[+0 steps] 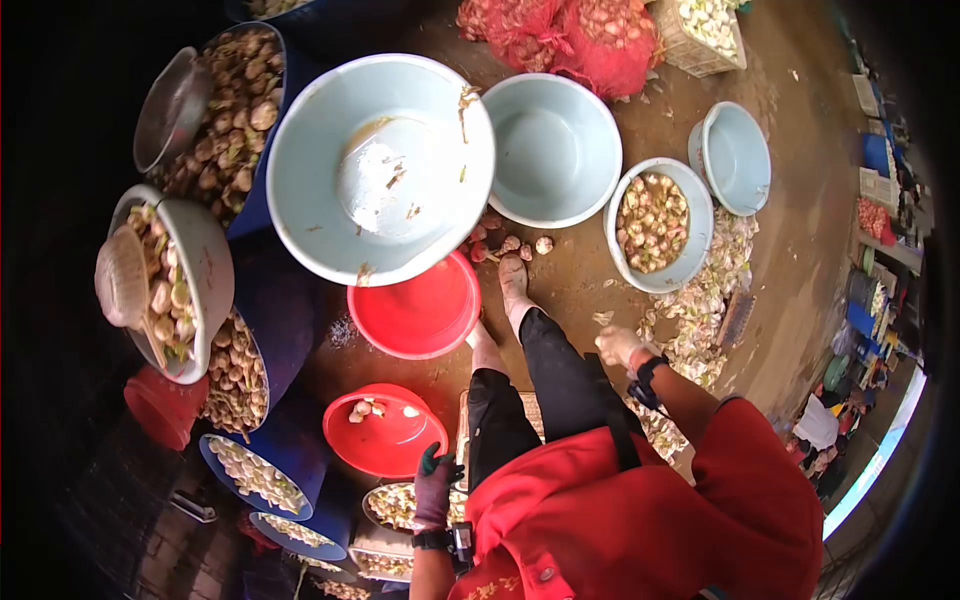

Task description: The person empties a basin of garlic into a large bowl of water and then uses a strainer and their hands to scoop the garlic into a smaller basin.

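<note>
My left hand [435, 490], in a dark purple and green glove, is at the rim of a red basin [345, 455]. Its fingers look closed on that rim. Inside the basin lie a few garlic bulbs [366, 409]. My right hand [622, 349] is held out beside my leg with the fingers curled in. Whatever it may hold is too small to make out. Below and beyond it, garlic skins [690, 350] are strewn over the floor. Another red basin [415, 308] sits in front of my feet, partly under a large pale blue basin [290, 180].
Blue barrels [300, 340] of garlic line the left side, with a grey basin [215, 270] of garlic on top. Ahead stand pale blue basins [555, 150], one with garlic in liquid [652, 225]. Red net sacks [600, 50] and a crate [705, 60] are farther off.
</note>
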Tool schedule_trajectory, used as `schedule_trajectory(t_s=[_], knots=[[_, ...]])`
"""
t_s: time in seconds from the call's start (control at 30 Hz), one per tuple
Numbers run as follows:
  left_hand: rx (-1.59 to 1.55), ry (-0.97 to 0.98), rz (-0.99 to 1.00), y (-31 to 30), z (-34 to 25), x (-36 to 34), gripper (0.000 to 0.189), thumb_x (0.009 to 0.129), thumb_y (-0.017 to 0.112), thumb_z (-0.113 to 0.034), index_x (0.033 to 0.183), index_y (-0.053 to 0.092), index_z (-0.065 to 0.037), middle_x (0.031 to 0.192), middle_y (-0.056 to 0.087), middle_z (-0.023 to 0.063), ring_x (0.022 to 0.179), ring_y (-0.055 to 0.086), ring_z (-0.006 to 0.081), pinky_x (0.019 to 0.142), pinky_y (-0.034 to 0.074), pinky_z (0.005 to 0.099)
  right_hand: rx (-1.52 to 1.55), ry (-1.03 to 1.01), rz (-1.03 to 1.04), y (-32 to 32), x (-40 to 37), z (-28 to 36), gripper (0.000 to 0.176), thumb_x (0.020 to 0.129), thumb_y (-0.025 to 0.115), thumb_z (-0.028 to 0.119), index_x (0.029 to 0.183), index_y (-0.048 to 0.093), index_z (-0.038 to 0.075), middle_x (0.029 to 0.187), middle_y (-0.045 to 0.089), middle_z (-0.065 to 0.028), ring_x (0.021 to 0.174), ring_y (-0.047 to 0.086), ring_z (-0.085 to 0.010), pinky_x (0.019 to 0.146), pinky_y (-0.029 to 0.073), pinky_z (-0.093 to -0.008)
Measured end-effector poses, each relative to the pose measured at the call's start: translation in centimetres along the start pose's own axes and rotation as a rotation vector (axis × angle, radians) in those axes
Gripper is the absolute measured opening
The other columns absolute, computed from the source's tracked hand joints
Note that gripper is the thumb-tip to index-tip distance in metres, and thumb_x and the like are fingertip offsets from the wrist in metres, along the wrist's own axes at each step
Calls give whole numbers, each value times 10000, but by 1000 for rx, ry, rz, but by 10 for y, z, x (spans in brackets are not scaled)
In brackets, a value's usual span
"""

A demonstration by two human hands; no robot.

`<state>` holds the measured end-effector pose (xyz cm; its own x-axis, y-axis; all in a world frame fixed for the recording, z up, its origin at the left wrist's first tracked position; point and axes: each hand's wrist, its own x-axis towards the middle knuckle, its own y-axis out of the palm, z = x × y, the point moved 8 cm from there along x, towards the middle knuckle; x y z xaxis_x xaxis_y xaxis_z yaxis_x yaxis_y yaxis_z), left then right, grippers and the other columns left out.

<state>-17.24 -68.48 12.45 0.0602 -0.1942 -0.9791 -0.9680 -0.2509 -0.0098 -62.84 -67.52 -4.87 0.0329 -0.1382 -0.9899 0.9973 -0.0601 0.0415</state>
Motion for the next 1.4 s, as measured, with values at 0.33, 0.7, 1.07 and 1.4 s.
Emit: schedule_trajectory(t_s=[0.33,0.7,1.07,1.4], knots=[[-71,19,-236,-171,37,-8,467,819,536,-89,1269,410,-94,1017,591,156,730,633,295,616,538,384,-361,130,-339,16,-104,15,172,884,543,141,1055,527,126,757,567,-59,570,547,-156,460,432,-331],[-100,60,-242,-159,38,0,509,828,531,-114,1313,384,-69,1012,597,143,721,634,273,654,542,363,-597,-216,-196,74,-116,99,139,840,590,125,731,526,64,617,478,15,523,447,-118,457,368,-291],[-605,243,-497,-48,129,-55,348,823,589,-95,1152,539,7,928,618,100,713,623,211,639,544,326,-969,20,61,60,-3,292,90,779,600,137,829,671,112,779,667,-80,737,650,-238,663,527,-369],[-811,-37,-383,6,201,-65,456,801,558,-63,1238,434,-16,875,589,138,651,637,270,586,570,384,-1855,-752,70,241,2,410,60,761,602,145,721,625,107,656,615,-55,564,599,-162,506,496,-300]])
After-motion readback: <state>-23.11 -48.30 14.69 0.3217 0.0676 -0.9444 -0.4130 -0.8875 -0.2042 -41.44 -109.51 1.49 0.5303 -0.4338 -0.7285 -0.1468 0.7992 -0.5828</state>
